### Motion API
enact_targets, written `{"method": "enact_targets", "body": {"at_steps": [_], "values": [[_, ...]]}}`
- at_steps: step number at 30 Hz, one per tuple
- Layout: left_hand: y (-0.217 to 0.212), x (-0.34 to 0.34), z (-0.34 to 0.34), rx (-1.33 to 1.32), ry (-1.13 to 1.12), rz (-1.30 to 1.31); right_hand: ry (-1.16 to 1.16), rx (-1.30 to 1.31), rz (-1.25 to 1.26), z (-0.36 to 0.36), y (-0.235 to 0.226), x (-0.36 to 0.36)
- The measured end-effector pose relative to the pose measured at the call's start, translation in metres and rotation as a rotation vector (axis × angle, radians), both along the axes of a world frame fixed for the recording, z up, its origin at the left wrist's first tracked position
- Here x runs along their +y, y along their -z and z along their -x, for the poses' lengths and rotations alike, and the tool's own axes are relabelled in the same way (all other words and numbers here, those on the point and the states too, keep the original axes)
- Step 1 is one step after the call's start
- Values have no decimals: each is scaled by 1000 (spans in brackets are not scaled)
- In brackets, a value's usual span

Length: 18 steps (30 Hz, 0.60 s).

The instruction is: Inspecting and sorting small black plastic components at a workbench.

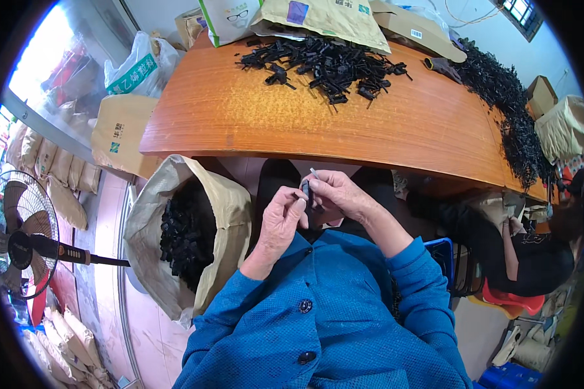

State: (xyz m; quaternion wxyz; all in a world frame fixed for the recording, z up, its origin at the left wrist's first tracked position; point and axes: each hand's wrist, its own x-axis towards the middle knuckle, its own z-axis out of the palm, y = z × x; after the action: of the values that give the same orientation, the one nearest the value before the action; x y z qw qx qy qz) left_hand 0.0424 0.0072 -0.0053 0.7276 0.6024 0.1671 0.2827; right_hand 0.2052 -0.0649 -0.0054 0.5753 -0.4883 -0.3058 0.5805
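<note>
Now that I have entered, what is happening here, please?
In front of a brown wooden table, a person in a blue jacket holds a small, narrow black part between left hand and right hand. A heap of loose black parts lies on the table. At the person's left stands an open beige woven sack of black pieces.

Finding black on the held piece [307,188], the loose pile [321,61] and the sacked parts [187,235]. Seeing orange-brown on the table [201,117], streaking with darker grain, paling to yellow near the middle. Noting beige on the open sack [232,214], tan on the paper bag [136,113] with a green mark, white and green on the plastic bag [133,74]. Spotting blue on the jacket [357,311], speckled with fine dark texture, and glossy black on the buttons [305,306]. Logging red on the seat [512,300], pink on the floor tiles [156,340].
</note>
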Motion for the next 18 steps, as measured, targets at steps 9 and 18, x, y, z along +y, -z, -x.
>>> {"method": "enact_targets", "body": {"at_steps": [9, 18], "values": [[-13, -16, 12, -15, 107, 331, -167, 156, -12, 4, -2, -18], [-16, -14, 18, 70, 74, 201, 200, -364, -194, 44, 0, -29]]}}
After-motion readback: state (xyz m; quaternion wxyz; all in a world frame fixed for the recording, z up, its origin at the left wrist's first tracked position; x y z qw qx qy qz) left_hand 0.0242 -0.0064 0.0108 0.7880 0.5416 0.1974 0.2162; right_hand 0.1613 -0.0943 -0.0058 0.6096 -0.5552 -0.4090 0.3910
